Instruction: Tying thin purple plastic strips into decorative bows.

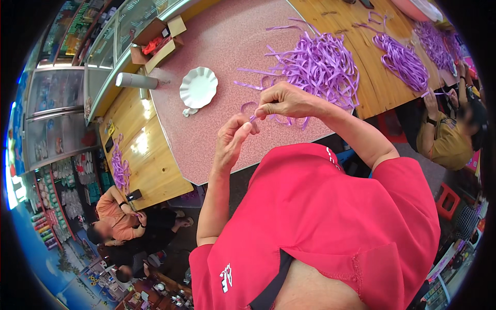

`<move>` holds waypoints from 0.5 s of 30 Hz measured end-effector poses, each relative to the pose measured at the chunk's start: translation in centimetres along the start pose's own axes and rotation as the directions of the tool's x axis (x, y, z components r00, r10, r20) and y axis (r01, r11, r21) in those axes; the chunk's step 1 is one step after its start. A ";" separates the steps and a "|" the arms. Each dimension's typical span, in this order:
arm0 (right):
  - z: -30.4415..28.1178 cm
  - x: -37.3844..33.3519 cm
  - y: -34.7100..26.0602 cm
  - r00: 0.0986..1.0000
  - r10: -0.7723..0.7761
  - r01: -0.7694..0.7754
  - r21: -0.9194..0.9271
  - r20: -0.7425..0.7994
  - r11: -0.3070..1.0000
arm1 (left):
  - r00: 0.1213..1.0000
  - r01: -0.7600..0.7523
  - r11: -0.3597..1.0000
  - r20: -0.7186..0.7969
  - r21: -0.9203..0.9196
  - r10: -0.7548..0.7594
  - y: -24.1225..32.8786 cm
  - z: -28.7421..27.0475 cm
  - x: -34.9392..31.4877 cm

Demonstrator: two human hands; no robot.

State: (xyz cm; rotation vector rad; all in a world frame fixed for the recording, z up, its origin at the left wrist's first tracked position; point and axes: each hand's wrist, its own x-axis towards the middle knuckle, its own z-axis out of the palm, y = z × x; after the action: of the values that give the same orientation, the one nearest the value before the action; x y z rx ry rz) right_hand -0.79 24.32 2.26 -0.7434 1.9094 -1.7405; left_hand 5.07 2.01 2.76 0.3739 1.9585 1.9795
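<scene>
Over the near part of a pink speckled tabletop (227,46), my two hands meet at a thin purple ribbon (248,107). My left hand (233,137) pinches it between thumb and fingertips, palm side turned up. Just above and to the right, my right hand (281,101) has its fingers curled and pressed together on the same ribbon. A small loop of it stands up beyond the fingertips. Right behind my right hand lies a big loose heap of purple ribbons (325,67), with several strands trailing left. How the ribbon passes between the fingers is partly hidden.
Left of the heap sit a white scalloped plate (199,87), a small crumpled white piece (189,111), a white cylinder (137,81) and an open cardboard box (164,44). More ribbon bundles (403,61) lie on the wooden table at right. People sit at left (121,219) and right (447,132).
</scene>
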 end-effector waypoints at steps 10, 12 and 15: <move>-2.8 -0.1 12.3 0.988 -0.150 0.090 -0.651 -0.037 0.753 | 0.970 0.041 0.996 -0.235 -0.085 -0.060 0.7 -3.7 -2.5; -1.0 -1.6 16.7 0.991 0.037 -0.114 -0.655 -0.131 0.747 | 0.946 0.119 0.992 -0.300 -0.040 -0.126 0.2 -5.1 -3.5; 2.1 -2.5 19.4 0.945 0.215 -0.328 -0.681 -0.248 0.654 | 0.930 0.167 0.985 -0.336 0.033 -0.147 -0.6 -6.6 -5.3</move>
State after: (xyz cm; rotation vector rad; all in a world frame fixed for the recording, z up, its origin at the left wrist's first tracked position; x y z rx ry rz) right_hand 0.68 25.54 -17.29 -0.5247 2.6783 -0.8350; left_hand 7.21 -6.22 2.27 -0.1126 2.1747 1.9833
